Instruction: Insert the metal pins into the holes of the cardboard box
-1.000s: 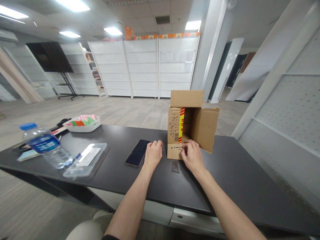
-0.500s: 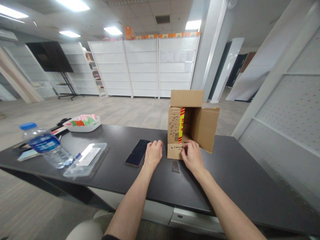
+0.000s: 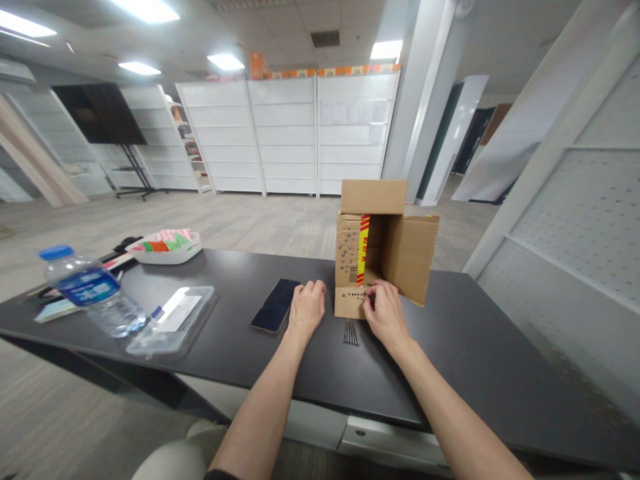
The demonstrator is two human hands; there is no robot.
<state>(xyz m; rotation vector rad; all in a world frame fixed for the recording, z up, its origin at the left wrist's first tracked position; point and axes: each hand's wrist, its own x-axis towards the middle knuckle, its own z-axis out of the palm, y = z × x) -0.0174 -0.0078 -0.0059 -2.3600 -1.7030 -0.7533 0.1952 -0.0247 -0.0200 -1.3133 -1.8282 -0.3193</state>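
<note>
A cardboard box [image 3: 395, 253] stands on the dark table with its front flaps open. Rows of small holes run across its lower flap [image 3: 349, 307], and more dark holes or studs dot the left flap beside yellow-red tape. My right hand [image 3: 386, 310] is at the lower flap's right part, thumb and fingers pinched together; whatever lies between the tips is too small to make out. Several thin metal nails or screws [image 3: 351, 333] lie side by side before the box. Loosely curled, my left hand [image 3: 307, 308] rests on the table between the box and a dark phone [image 3: 275, 305].
On the left are a clear plastic case [image 3: 187, 320] with a white label, a tilted water bottle [image 3: 93, 290] with a blue cap, and a white basket [image 3: 193, 252] of colourful items. The table's front edge [image 3: 320, 402] runs below my forearms.
</note>
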